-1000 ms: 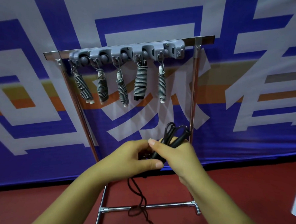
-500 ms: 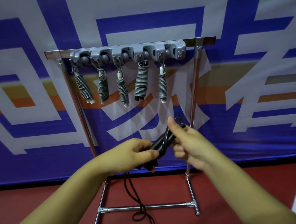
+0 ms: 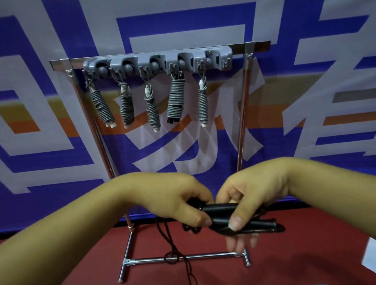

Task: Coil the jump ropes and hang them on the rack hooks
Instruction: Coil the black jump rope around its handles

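Both my hands hold a black jump rope (image 3: 222, 217) in front of the rack, its two handles lying side by side and pointing right. My left hand (image 3: 179, 200) grips the handles' left end. My right hand (image 3: 247, 200) pinches them from above with thumb and fingers. The black cord (image 3: 177, 250) hangs down loose to the floor. Above, a grey hook bar (image 3: 158, 64) on a metal rack carries several coiled grey ropes (image 3: 176, 100). Its rightmost hook (image 3: 224, 59) is bare.
The rack's chrome base bar (image 3: 198, 258) stands on a red floor (image 3: 307, 257), with the loose cord draped over it. A blue, white and orange banner (image 3: 315, 105) hangs behind. A white object (image 3: 375, 256) lies at the right edge.
My hands have dropped lower and the handles have turned from pointing up to lying level. My right hand has shifted from the handles' top end to a grip across their middle.
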Tool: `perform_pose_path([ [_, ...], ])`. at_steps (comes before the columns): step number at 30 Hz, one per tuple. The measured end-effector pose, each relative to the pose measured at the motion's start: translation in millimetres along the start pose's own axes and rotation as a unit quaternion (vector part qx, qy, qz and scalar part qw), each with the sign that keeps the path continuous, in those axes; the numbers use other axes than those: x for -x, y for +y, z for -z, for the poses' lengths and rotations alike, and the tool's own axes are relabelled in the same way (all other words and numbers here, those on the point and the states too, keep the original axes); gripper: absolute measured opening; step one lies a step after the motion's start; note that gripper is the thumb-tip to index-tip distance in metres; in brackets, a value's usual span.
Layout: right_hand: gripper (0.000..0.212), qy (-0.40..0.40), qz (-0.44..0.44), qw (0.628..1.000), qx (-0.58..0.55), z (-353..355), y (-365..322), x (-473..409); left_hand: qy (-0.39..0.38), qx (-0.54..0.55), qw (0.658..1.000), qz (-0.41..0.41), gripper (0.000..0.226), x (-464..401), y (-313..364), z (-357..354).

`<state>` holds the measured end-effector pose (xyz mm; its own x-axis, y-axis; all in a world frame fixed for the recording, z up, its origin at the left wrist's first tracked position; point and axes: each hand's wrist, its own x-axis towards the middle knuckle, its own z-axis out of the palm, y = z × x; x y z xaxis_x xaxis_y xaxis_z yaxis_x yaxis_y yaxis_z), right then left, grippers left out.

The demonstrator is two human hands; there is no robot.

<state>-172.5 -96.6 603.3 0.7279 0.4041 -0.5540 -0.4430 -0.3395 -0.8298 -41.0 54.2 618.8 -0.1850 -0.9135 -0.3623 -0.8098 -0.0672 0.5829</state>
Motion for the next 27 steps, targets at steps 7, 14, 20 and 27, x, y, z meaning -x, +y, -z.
perform_pose_path([
  [7,0.024,-0.034,0.017,0.992,-0.124,-18.8,14.4,-4.4,-0.016,-0.075,0.997,0.007,0.013,-3.0,-0.3,0.5],
  [14,0.008,0.087,-0.014,0.977,-0.192,-32.6,19.6,-13.6,0.055,-0.266,0.962,0.037,0.037,-7.1,-2.7,-4.0],
  [20,0.008,0.273,0.121,0.888,-0.350,-41.8,9.8,-14.5,0.394,-0.245,0.885,0.040,0.050,-11.8,-3.0,-13.1],
  [27,0.019,0.328,0.227,0.845,-0.357,-56.4,8.4,-15.2,0.543,0.213,0.812,0.000,0.025,-5.0,5.4,-27.9],
])
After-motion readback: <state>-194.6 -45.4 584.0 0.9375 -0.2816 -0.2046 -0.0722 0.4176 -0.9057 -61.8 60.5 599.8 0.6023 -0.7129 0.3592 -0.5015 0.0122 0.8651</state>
